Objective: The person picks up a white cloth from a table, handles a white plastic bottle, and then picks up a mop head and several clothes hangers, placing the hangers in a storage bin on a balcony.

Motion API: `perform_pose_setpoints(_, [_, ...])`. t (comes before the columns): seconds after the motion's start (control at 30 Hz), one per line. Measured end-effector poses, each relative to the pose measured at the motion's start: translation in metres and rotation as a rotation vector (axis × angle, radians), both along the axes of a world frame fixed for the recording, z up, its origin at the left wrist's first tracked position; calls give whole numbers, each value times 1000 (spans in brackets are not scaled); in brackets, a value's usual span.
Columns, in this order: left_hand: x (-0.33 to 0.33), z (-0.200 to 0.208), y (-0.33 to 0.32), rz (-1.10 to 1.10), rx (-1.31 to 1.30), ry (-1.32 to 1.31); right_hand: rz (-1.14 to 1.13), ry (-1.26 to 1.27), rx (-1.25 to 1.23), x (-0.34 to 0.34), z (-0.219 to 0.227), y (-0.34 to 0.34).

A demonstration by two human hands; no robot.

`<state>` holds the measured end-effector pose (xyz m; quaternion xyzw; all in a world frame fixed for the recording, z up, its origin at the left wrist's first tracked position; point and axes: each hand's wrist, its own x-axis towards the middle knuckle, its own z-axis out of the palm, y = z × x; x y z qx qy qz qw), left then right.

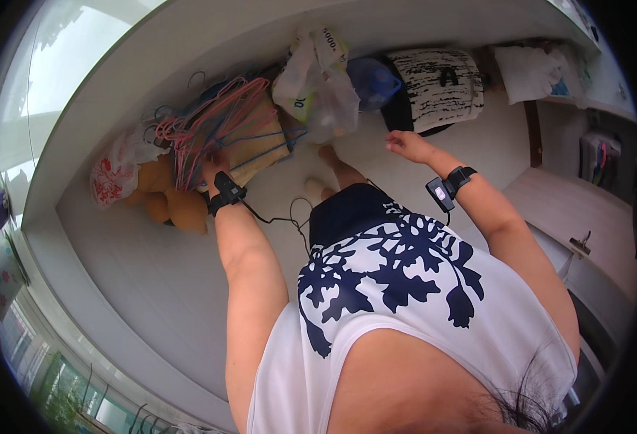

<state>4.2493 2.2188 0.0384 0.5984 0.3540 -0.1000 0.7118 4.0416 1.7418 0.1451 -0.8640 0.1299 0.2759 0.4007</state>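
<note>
My left hand reaches in among a tangle of pink clothes hangers. Its fingers are dim and partly hidden there, so I cannot tell whether they grip a hanger. Under and beside the hangers sits an open cardboard box with blue edging. An orange-brown soft item lies close to my left wrist. My right hand hangs in the air with loosely bent fingers, slightly apart, and holds nothing. Below it and farther off stands a black and white patterned bag or basket.
Along the wall are a white bag with red print, a clear plastic bag, a blue plastic jug and another white bag. A wooden cabinet panel stands at right. A black cable loops from my left wrist.
</note>
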Motion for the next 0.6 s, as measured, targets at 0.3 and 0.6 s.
perform_pose_setpoints(0.3, [-4,-32,26,-892,1083,-68,-245,-40,-117,-69,34,-98])
perform_pose_setpoints(0.6, [-7,198,-114,-247,-897,-81,-466,177,-390,-190,69,-139])
